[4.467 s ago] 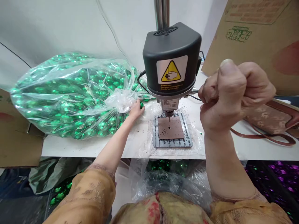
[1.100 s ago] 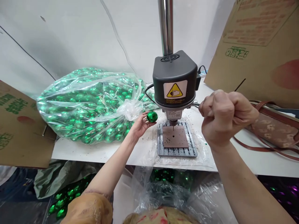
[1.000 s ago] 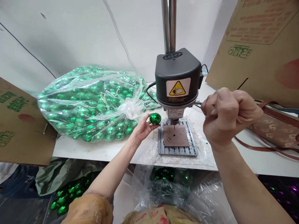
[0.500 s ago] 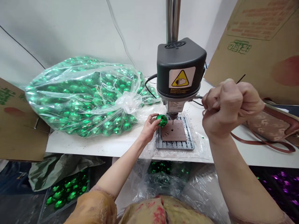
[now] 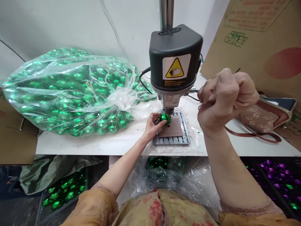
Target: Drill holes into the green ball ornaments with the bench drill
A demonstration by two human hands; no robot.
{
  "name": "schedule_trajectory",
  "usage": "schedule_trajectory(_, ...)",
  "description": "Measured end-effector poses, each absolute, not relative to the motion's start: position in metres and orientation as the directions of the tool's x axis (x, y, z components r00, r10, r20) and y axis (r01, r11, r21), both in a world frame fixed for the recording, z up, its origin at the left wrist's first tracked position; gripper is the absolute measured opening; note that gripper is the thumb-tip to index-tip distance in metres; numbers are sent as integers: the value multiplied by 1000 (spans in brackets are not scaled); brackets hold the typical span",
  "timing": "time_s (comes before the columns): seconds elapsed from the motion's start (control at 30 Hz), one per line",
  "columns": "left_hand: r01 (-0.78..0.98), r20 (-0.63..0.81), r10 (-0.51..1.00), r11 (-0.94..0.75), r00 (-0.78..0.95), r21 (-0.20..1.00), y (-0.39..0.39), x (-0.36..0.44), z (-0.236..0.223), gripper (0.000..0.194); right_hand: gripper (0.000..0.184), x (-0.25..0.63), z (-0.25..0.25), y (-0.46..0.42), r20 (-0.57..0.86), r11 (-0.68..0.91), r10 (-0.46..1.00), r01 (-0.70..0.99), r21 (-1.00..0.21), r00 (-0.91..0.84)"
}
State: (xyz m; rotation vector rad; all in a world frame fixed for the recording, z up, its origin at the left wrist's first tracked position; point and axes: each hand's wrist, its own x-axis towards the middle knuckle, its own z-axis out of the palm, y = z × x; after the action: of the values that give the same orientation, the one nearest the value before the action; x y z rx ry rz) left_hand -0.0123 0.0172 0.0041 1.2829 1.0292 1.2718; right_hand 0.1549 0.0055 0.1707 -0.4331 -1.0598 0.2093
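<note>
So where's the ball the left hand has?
In the head view, the green ball is near the middle, in the left hand, just below the drill head, right of the clear bag.

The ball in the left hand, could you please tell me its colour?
The ball in the left hand is shiny green, best seen in the head view.

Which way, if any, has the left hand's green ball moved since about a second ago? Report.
Yes, rightward: from beside the left edge of the base plate, the green ball has come over the brown pad, just below the drill chuck.
</note>
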Motion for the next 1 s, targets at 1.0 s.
schedule_trajectory(1.0, 34, 241, 960, -248, 142, 968, 6, 3, 3, 60, 49, 153, 169, 5, 780, 897, 373, 19, -442, 503)
